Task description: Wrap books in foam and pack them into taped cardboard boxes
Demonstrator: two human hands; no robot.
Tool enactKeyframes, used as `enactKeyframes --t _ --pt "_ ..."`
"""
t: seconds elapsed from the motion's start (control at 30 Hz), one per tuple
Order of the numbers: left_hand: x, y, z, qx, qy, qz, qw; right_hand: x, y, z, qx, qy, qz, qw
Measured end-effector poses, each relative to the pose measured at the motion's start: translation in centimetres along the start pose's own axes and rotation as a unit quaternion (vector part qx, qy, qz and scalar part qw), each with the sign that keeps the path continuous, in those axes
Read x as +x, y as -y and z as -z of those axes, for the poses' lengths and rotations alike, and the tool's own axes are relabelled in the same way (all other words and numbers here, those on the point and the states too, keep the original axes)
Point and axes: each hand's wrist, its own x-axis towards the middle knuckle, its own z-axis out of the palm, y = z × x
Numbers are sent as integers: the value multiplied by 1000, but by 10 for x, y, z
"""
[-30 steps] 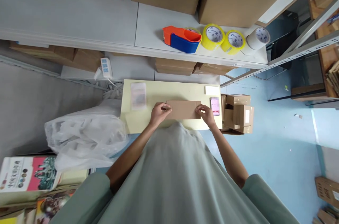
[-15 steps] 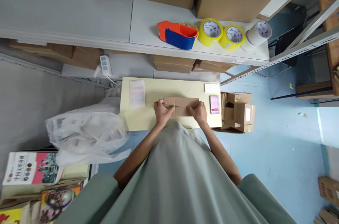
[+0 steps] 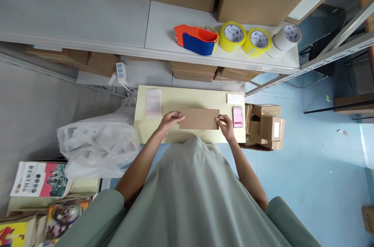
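One flat, plain brown cardboard piece (image 3: 199,119) is over the middle of the desk (image 3: 187,99), nearer its front edge than its back; whether it touches the desktop cannot be told. It is a wide rectangle, matt and smooth-looking, with straight long sides and a faint vertical line close to its right end. The right hand (image 3: 226,125) pinches that end between thumb and finger. The fingertips of the left hand (image 3: 170,120) meet the opposite end, but I cannot tell whether they pinch it.

The desktop is pale yellow and evenly coloured. Three other things lie on it: one thin, whitish packet (image 3: 153,103) towards the back left corner, one white oblong slab (image 3: 235,99) at the back right corner, and one phone (image 3: 237,117) with a pink screen along the right edge.

Crumpled, translucent plastic sheeting (image 3: 96,142) bulges beside the left edge. Small cardboard cartons (image 3: 270,128) with crisp corners crowd beside the right edge, some partly hidden, so their number is unclear.
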Motion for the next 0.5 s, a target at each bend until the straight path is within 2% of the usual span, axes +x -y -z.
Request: enactKeyframes --t 0.23,0.5 --pt "-7 -3 -10 0 -11 -39 999 0 11 1 -30 -42 38 998" --pt "3 -3 -21 -3 -60 -34 998 10 7 -1 -50 -29 26 998"
